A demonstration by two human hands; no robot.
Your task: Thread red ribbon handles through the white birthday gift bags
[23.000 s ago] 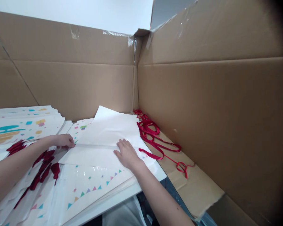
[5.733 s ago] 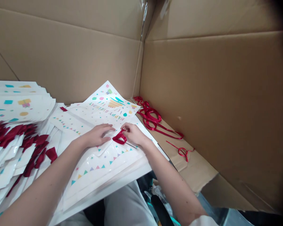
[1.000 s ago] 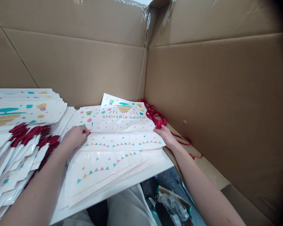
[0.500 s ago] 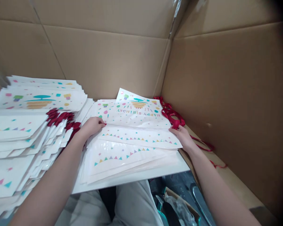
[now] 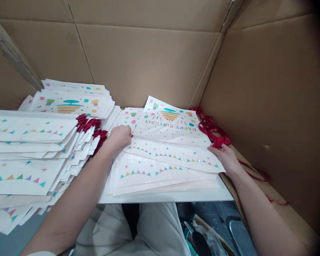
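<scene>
Head view: I'm logging left hand (image 5: pixel 119 137) and right hand (image 5: pixel 224 158) resting at opposite ends of printed birthday bag (image 5: pixel 169 140), long axis running between them, lying atop white board (image 5: pixel 165 197); grip unclear.

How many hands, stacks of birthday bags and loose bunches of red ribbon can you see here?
Hands: 2 (left hand, right hand)
Stacks of birthday bags: 2 (stack under the hands, stack to its left)
Loose bunches of red ribbon: 1 (red ribbon)
Total: 5
</scene>
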